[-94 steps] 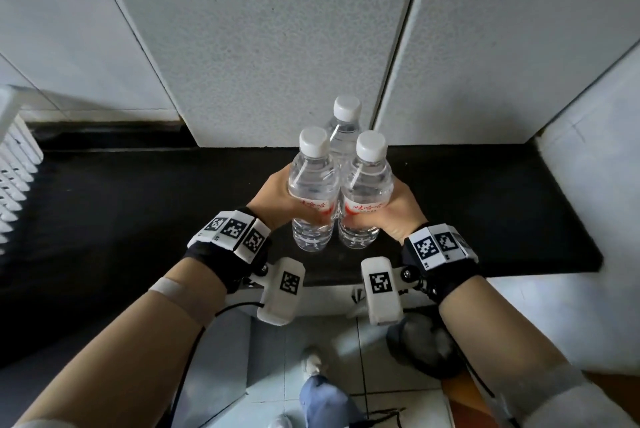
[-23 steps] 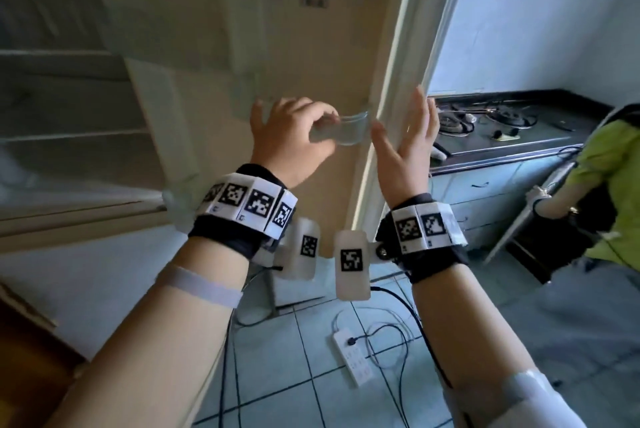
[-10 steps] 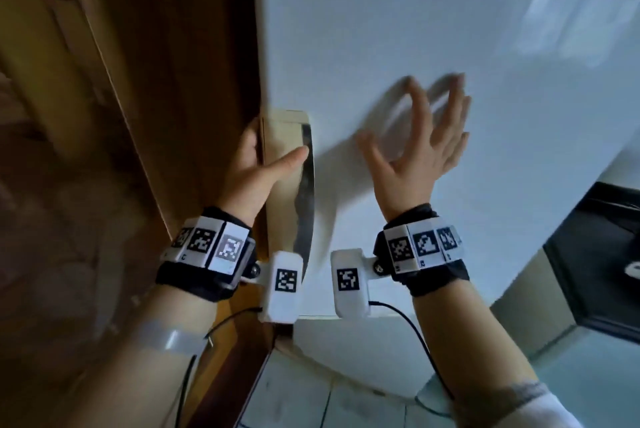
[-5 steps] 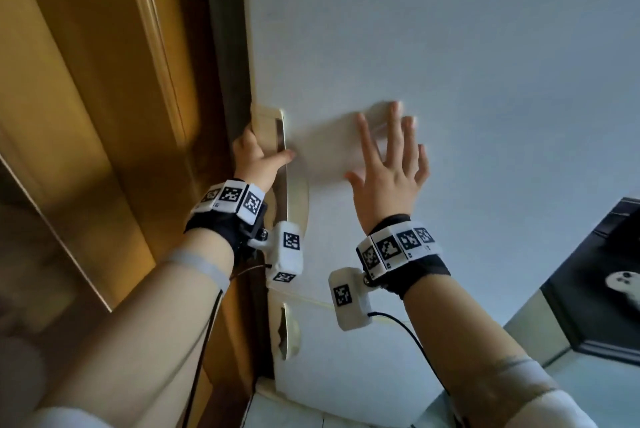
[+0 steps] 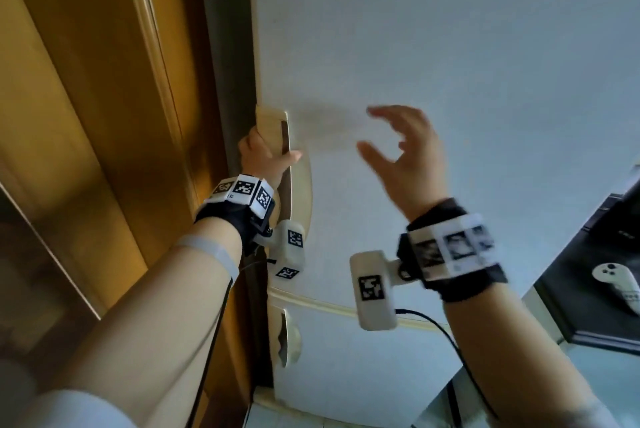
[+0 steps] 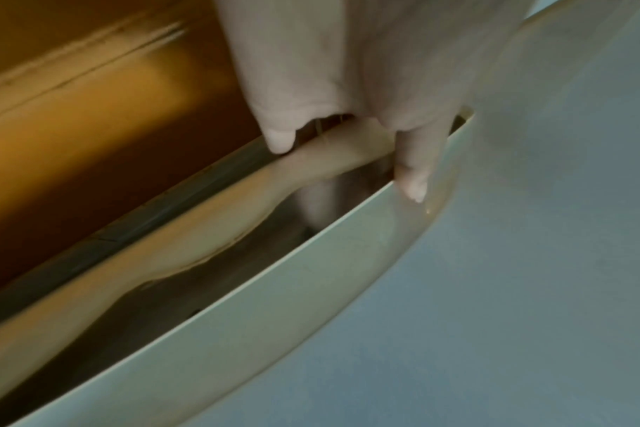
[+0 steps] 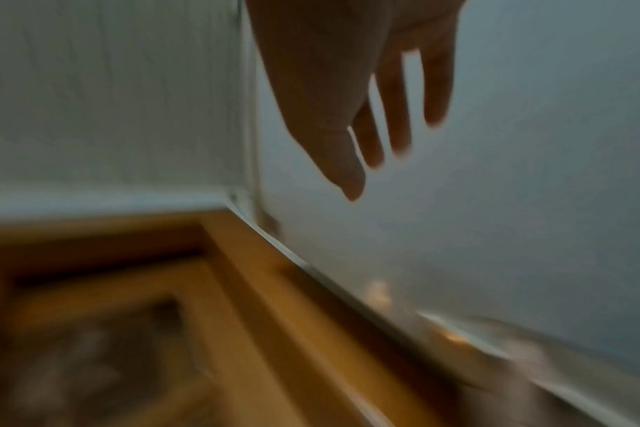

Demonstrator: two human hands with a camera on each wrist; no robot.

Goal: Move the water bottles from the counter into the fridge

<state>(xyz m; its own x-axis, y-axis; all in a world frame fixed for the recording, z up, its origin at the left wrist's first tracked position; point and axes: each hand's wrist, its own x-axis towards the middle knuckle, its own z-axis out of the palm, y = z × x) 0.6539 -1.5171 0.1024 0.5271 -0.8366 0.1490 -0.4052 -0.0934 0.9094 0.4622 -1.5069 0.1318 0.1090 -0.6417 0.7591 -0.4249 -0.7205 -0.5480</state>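
The white fridge door (image 5: 450, 64) fills the head view and looks closed against its frame. My left hand (image 5: 265, 156) grips the cream recessed door handle (image 5: 277, 123) at the door's left edge; in the left wrist view its fingers (image 6: 411, 161) curl round the handle bar (image 6: 245, 190). My right hand (image 5: 403, 150) hovers just off the door with loose, spread fingers (image 7: 395, 115), holding nothing and blurred by motion. No water bottle shows in any view.
A brown wooden door frame (image 5: 114, 116) stands close on the left of the fridge. A lower fridge door (image 5: 363, 358) with its own handle (image 5: 287, 337) sits below. At the right edge, a white controller (image 5: 620, 280) lies on a black counter (image 5: 588, 289).
My right hand has lifted off the fridge door and drawn back to the right with fingers loosened. The left hand keeps its grip on the handle. The bottles held earlier are gone from view.
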